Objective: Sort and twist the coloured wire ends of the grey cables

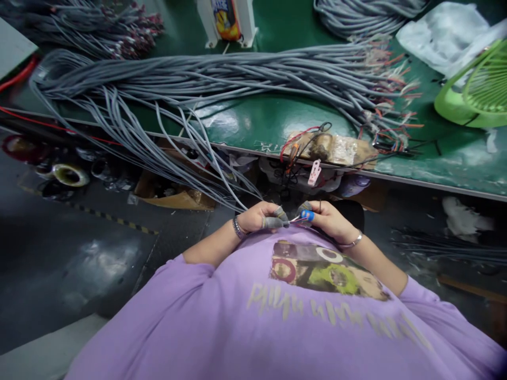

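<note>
My left hand, with grey covers on its fingertips, is closed on the end of a grey cable. My right hand wears a blue band on the thumb and a grey fingertip cover. It pinches the thin wires that come out of the cable end between both hands. The cable runs up and left from my left hand toward a long bundle of grey cables on the green table. Reddish and white bare wire ends fan out at the bundle's right end.
On the green table lie more cable bundles, a plastic bag and a green fan. A taped board with wires sits at the front edge, a pink clip hanging from it. Cardboard boxes stand underneath.
</note>
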The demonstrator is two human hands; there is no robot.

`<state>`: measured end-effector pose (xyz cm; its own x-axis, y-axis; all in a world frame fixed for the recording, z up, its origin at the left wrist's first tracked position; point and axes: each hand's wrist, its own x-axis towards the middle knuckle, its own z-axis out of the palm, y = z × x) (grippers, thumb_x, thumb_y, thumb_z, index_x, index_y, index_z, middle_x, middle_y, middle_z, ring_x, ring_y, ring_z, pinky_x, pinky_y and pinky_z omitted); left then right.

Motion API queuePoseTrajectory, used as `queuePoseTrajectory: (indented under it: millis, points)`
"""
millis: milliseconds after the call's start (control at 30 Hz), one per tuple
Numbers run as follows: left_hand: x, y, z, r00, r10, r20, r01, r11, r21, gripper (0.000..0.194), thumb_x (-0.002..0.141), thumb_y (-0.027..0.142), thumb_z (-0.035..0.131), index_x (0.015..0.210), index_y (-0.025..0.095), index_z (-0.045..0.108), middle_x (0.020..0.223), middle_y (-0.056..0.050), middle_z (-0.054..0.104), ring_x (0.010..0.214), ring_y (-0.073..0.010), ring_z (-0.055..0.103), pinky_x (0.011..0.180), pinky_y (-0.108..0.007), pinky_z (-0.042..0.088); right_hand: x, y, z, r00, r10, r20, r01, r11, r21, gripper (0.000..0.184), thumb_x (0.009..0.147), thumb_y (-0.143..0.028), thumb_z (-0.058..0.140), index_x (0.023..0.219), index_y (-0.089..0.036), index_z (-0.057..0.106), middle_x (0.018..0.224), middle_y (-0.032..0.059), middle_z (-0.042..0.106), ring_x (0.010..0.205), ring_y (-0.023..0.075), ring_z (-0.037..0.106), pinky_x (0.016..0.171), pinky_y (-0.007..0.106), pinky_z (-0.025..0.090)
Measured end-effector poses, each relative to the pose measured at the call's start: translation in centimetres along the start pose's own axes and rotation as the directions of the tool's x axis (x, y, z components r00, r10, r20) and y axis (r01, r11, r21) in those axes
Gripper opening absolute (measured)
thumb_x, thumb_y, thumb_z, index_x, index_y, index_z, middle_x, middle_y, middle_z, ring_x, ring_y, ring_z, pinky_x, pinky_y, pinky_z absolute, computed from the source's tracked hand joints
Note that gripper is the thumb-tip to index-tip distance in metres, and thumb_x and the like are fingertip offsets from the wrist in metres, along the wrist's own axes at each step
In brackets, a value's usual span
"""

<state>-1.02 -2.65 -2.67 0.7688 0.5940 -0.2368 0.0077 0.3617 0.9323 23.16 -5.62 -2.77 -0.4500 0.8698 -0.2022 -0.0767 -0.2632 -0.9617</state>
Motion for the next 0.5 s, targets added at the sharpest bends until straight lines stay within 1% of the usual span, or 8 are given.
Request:
queuePoseTrajectory:
  millis: [67,133,167,200,267,333,400,500]
  points:
    - [0.0,0.5,-0.2,0.998,0.054,-0.017,-0.054,0.999,0.003,0.043,0.063,0.050,0.086,0.073,0.010,0.073,0.062,-0.005,0.066,0.051,-0.0100,0.056,0.050,-0.022,0.044,0.0,0.8,-1.2,0.981,0.062,-0.185,-0.028,0.983,0.181,0.033,0.074,-0.043,0.078,0.071,-0.016,0.059,0.055,-0.0044,0.049,0.044,0.0046,0.033,0.041,0.018,0.029]
    - [0.1,0.9,-0.4,0.989,0.117,-0.089,-0.115,0.993,0.027,0.041,0.063,0.048,0.086,0.074,0.011,0.074,0.065,-0.005,0.067,0.052,-0.0105,0.057,0.051,-0.022,0.045,0.2,1.2,-2.4,0.934,0.096,-0.343,0.008,0.957,0.289,0.035,0.072,-0.041,0.078,0.067,-0.018,0.051,0.050,-0.0076,0.041,0.041,0.0026,0.019,0.036,0.017,0.015]
    - [0.3,1.1,-0.5,0.979,0.152,-0.139,-0.145,0.988,0.060,0.039,0.065,0.047,0.086,0.077,0.011,0.075,0.066,-0.005,0.068,0.053,-0.0106,0.057,0.052,-0.022,0.045,0.3,1.3,-2.8,0.918,0.111,-0.380,0.016,0.949,0.316,0.037,0.073,-0.041,0.078,0.067,-0.019,0.049,0.050,-0.0078,0.040,0.040,0.0024,0.017,0.036,0.016,0.011]
    - [0.5,1.2,-0.5,0.964,0.191,-0.186,-0.173,0.979,0.106,0.038,0.066,0.046,0.085,0.079,0.011,0.075,0.067,-0.005,0.068,0.055,-0.0108,0.058,0.053,-0.022,0.046,0.6,1.2,-3.1,0.916,0.125,-0.382,0.008,0.944,0.329,0.039,0.075,-0.045,0.076,0.067,-0.019,0.048,0.050,-0.0075,0.040,0.039,0.0023,0.016,0.035,0.017,0.010]
    - [1.2,1.6,-0.5,0.928,0.271,-0.257,-0.221,0.953,0.207,0.037,0.068,0.045,0.084,0.082,0.012,0.076,0.069,-0.005,0.069,0.058,-0.0113,0.059,0.056,-0.023,0.047,1.2,0.6,-3.2,0.936,0.164,-0.310,-0.051,0.938,0.343,0.045,0.079,-0.057,0.070,0.071,-0.019,0.048,0.050,-0.0072,0.040,0.038,0.0021,0.014,0.035,0.017,0.009]
    - [2.2,1.9,-0.2,0.892,0.348,-0.290,-0.265,0.920,0.288,0.035,0.070,0.045,0.083,0.082,0.012,0.076,0.070,-0.004,0.069,0.060,-0.0110,0.059,0.059,-0.023,0.049,2.1,-0.4,-2.8,0.957,0.197,-0.212,-0.108,0.924,0.367,0.051,0.081,-0.068,0.063,0.076,-0.019,0.050,0.053,-0.0063,0.046,0.038,0.0016,0.012,0.035,0.018,0.007]
    - [3.2,2.1,0.0,0.867,0.401,-0.297,-0.299,0.894,0.335,0.034,0.072,0.044,0.081,0.083,0.013,0.075,0.071,-0.004,0.069,0.060,-0.0103,0.059,0.062,-0.024,0.050,2.9,-1.6,-2.2,0.967,0.205,-0.149,-0.131,0.908,0.398,0.054,0.079,-0.071,0.063,0.081,-0.018,0.052,0.058,-0.0055,0.051,0.039,0.0013,0.013,0.035,0.017,0.006]
    - [4.5,2.3,0.3,0.841,0.445,-0.307,-0.328,0.871,0.365,0.034,0.074,0.046,0.079,0.084,0.013,0.075,0.071,-0.003,0.069,0.060,-0.0094,0.058,0.063,-0.023,0.050,3.9,-2.7,-1.4,0.967,0.157,-0.202,-0.063,0.911,0.408,0.055,0.070,-0.067,0.076,0.077,-0.018,0.052,0.053,-0.0079,0.046,0.039,0.0008,0.015,0.035,0.017,0.009]
